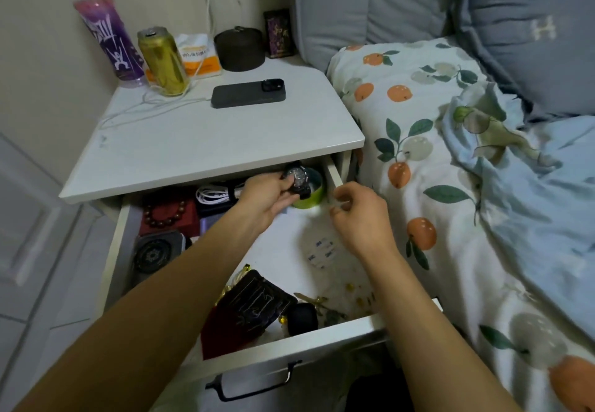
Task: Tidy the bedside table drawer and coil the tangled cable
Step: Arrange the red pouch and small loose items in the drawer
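**A:** Two hands over the open drawer [325, 334] rn. Left hand [269, 199] pinches a black watch [297, 178] at the back right corner, lifted above a green tub [310, 199], prob to find it a spot.

**B:** Right hand [359, 215]?

**A:** Fingers loosely curled, holding nothing afaict. White cable [214, 193] sits bundled at the back, left of the watch, untouched. Phone [248, 93] stays up top.
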`<state>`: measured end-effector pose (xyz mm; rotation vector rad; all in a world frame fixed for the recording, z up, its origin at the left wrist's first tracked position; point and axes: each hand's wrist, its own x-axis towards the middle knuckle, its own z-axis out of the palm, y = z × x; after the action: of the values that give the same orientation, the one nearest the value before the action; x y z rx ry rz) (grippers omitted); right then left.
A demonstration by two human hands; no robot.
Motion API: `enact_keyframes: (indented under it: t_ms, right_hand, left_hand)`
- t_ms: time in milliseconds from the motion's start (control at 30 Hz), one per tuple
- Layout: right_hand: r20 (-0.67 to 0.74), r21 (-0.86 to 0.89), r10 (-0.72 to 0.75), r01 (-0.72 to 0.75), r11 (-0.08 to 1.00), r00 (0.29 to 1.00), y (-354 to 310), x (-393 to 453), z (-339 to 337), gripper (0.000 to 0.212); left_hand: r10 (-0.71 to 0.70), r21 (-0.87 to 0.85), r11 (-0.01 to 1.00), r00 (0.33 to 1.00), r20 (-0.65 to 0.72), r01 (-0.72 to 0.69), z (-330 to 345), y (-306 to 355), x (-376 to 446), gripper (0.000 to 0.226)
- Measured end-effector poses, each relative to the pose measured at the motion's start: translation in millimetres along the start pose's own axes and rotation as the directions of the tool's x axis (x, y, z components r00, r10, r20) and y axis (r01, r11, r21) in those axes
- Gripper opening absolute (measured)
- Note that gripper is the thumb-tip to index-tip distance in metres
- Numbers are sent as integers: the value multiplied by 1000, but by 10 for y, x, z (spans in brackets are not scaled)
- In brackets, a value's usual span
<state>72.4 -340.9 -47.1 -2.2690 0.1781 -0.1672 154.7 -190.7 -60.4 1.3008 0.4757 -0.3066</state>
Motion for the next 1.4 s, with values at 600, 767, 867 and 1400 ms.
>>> enact_keyframes:
  t_ms: [600, 767, 867, 1400]
  right_hand:
    - [53, 87, 118, -122, 989, 992, 42, 66, -5, 27]
    - [61, 122, 121, -128, 984, 991, 51, 58, -1, 27]
    - [62, 128, 122, -129, 983, 991, 51, 72, 4, 27]
    - [70, 115, 100, -107, 988, 993, 57, 86, 2, 24]
  left_hand:
    - [381, 902, 358, 920, 93, -240, 220, 29, 187, 32]
    - [364, 935, 274, 924, 114, -224, 298, 53, 235, 25]
    - [389, 913, 291, 907, 161, -287, 274, 25, 257, 25]
    - [502, 777, 476, 853, 145, -412, 180, -85, 262, 23]
